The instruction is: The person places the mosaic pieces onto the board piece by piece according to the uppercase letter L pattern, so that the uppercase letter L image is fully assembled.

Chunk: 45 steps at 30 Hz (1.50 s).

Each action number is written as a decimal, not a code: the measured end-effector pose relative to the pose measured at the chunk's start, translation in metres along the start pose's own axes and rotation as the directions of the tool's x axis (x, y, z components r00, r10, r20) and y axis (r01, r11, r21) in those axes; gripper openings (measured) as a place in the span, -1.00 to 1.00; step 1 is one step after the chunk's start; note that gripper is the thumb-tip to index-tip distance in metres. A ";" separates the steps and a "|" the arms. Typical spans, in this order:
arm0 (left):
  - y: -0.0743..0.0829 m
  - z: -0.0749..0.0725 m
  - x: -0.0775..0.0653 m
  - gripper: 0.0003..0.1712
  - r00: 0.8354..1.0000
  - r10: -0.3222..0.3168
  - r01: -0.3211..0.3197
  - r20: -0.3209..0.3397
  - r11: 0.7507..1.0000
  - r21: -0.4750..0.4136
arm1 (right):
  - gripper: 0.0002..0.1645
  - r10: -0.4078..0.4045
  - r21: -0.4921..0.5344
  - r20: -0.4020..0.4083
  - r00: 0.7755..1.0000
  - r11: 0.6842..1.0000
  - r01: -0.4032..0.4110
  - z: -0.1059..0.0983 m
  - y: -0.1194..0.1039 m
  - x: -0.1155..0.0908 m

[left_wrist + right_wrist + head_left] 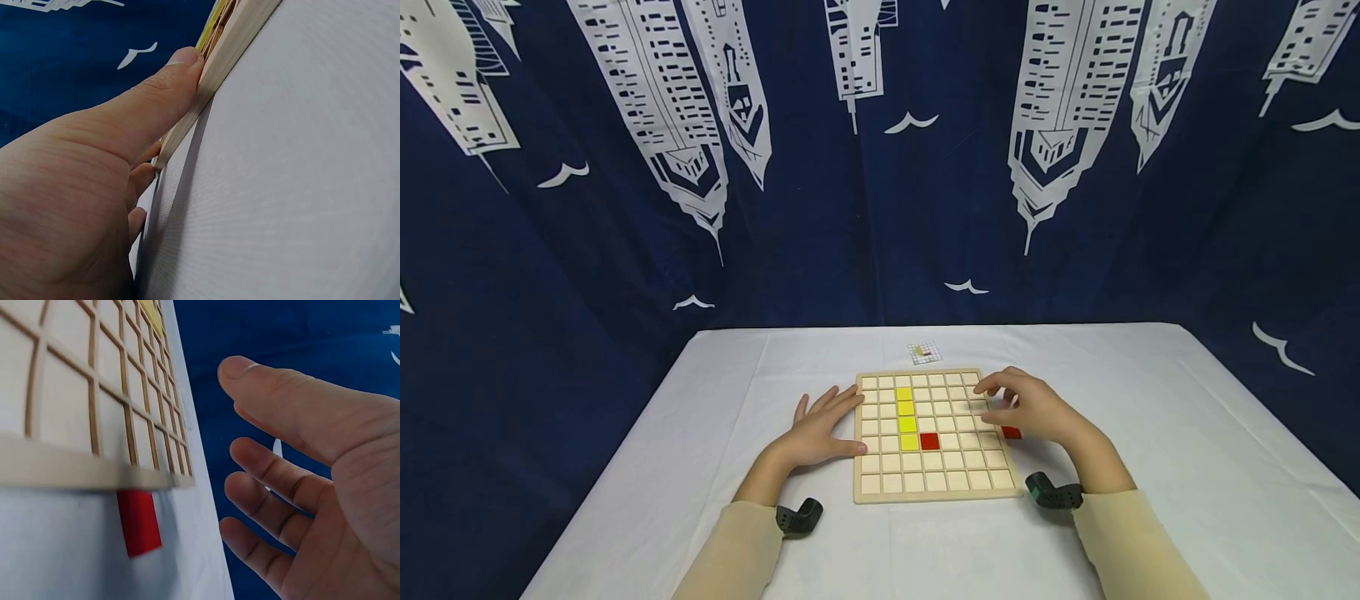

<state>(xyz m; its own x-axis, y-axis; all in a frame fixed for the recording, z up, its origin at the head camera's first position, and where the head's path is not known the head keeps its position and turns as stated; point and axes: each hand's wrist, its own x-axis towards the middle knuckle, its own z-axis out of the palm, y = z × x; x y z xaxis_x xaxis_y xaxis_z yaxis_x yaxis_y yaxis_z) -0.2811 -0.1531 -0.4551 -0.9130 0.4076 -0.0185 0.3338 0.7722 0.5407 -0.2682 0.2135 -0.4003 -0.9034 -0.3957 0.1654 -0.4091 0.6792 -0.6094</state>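
Note:
A wooden grid board (940,497) lies flat on the table. Several yellow tiles (907,424) fill a vertical run of its cells, and one red tile (929,441) sits in a cell right of the lowest yellow one. My left hand (816,437) rests at the board's left edge, its thumb (181,72) touching the wooden rim and its fingers spread. Above the right edge hovers my right hand (1033,408); thumb and fingers are loosely bent and apart, nothing between them. Beneath it, a second red tile (139,522) lies on the cloth beside the board, partly hidden in the head view.
Behind the board lies a small card (924,352) printed with a coloured grid. A white cloth covers the table (760,400). Past the far table edge hangs a dark blue curtain (865,208) with white buildings and birds. Each wrist wears a black camera (801,517).

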 end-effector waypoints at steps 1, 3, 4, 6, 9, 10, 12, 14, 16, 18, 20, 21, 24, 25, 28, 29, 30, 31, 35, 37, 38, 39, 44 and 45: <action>0.000 0.000 0.000 0.04 1.000 0.001 -0.001 0.002 1.000 0.000 | -0.55 0.000 -0.002 0.002 1.000 1.000 0.000 -0.002 0.002 -0.001; 0.000 -0.001 0.000 0.04 1.000 0.003 -0.003 0.001 1.000 -0.001 | -0.54 0.003 -0.007 0.007 1.000 1.000 -0.003 -0.004 0.005 -0.002; 0.000 -0.001 0.000 0.04 1.000 0.004 -0.004 0.001 1.000 -0.001 | -0.53 0.005 -0.003 0.011 1.000 1.000 -0.005 -0.005 0.007 -0.003; 0.000 -0.001 0.000 0.04 1.000 0.006 -0.006 -0.001 1.000 -0.003 | -0.52 0.018 0.006 0.025 1.000 1.000 -0.018 -0.007 0.010 -0.004; 0.000 0.000 0.000 0.04 1.000 0.006 -0.006 0.001 1.000 -0.002 | -0.52 0.041 0.020 0.048 0.998 0.999 -0.042 -0.009 0.015 -0.006; 0.000 0.000 -0.001 0.04 1.000 0.004 -0.004 0.001 1.000 -0.002 | -0.52 0.055 0.023 0.056 0.997 0.998 -0.057 -0.009 0.017 -0.006; -0.001 0.000 -0.001 0.04 1.000 0.001 -0.001 0.003 1.000 0.001 | -0.51 0.082 0.033 0.076 0.994 0.996 -0.085 -0.010 0.021 -0.007; -0.001 0.000 -0.001 0.04 1.000 0.000 0.000 0.000 1.000 0.001 | -0.49 0.105 0.040 0.100 0.989 0.993 -0.109 -0.011 0.024 -0.007; -0.001 0.000 -0.001 0.04 1.000 -0.001 0.001 -0.002 1.000 0.002 | -0.49 0.119 0.049 0.122 0.985 0.991 -0.126 -0.011 0.028 -0.007; -0.001 0.000 -0.001 0.04 1.000 0.000 0.000 -0.002 1.000 0.001 | -0.48 0.109 0.055 0.146 0.983 0.991 -0.118 -0.011 0.031 -0.008; 0.000 0.000 -0.001 0.04 1.000 0.001 -0.001 -0.004 1.000 -0.004 | -0.48 0.102 0.062 0.163 0.981 0.992 -0.114 -0.011 0.032 -0.009; 0.000 0.000 -0.001 0.04 1.000 0.003 -0.003 -0.006 1.000 -0.007 | -0.48 0.100 0.065 0.169 0.981 0.992 -0.112 -0.011 0.033 -0.009; 0.000 0.000 -0.001 0.04 1.000 0.004 -0.004 -0.008 1.000 -0.010 | -0.48 0.098 0.074 0.182 0.978 0.991 -0.113 -0.010 0.034 -0.011; 0.000 0.000 -0.001 0.04 1.000 0.005 -0.005 -0.007 1.000 -0.010 | -0.49 0.100 0.080 0.186 0.977 0.990 -0.117 -0.010 0.034 -0.011; 0.000 0.001 0.000 0.04 1.000 0.002 -0.002 -0.005 1.000 -0.006 | -0.51 0.106 0.085 0.193 0.975 0.989 -0.125 -0.009 0.035 -0.012; 0.000 0.000 0.000 0.04 1.000 0.001 -0.001 -0.004 1.000 -0.004 | -0.52 0.109 0.086 0.195 0.975 0.988 -0.127 -0.008 0.036 -0.012; 0.000 0.000 0.000 0.04 1.000 0.000 0.000 -0.005 1.000 -0.004 | -0.53 0.111 0.084 0.196 0.974 0.988 -0.130 -0.008 0.037 -0.012; 0.000 0.001 0.000 0.04 1.000 -0.001 0.001 -0.005 1.000 -0.003 | -0.54 0.115 0.081 0.198 0.973 0.988 -0.133 -0.007 0.037 -0.012; 0.001 0.001 0.001 0.03 1.000 -0.002 0.002 -0.008 1.000 -0.001 | -0.58 0.129 0.065 0.199 0.971 0.987 -0.145 -0.005 0.037 -0.012; 0.000 0.001 0.001 0.03 1.000 0.000 0.000 -0.009 1.000 -0.002 | -0.62 0.137 0.062 0.199 0.970 0.986 -0.152 -0.004 0.037 -0.012; 0.001 0.001 0.001 0.03 1.000 0.000 0.000 -0.008 1.000 -0.001 | -0.63 0.139 0.061 0.197 0.970 0.986 -0.154 -0.004 0.037 -0.012; 0.001 0.001 0.001 0.03 1.000 0.000 0.000 -0.007 1.000 -0.002 | -0.64 0.140 0.060 0.195 0.971 0.986 -0.154 -0.003 0.037 -0.012; 0.000 0.001 0.001 0.04 1.000 -0.001 0.001 -0.005 1.000 -0.001 | -0.70 0.148 0.043 0.179 0.973 0.987 -0.158 0.000 0.039 -0.011; 0.000 0.001 0.001 0.04 1.000 0.001 -0.001 -0.006 1.000 -0.003 | -0.71 0.149 0.038 0.176 0.973 0.987 -0.158 0.000 0.039 -0.010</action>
<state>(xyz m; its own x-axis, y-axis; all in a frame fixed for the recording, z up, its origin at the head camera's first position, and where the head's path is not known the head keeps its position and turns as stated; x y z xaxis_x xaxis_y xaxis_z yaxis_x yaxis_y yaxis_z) -0.2813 -0.1523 -0.4556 -0.9142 0.4050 -0.0130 0.3337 0.7707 0.5429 -0.2748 0.2439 -0.4259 -0.9171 -0.3930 -0.0665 -0.2561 0.7090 -0.6571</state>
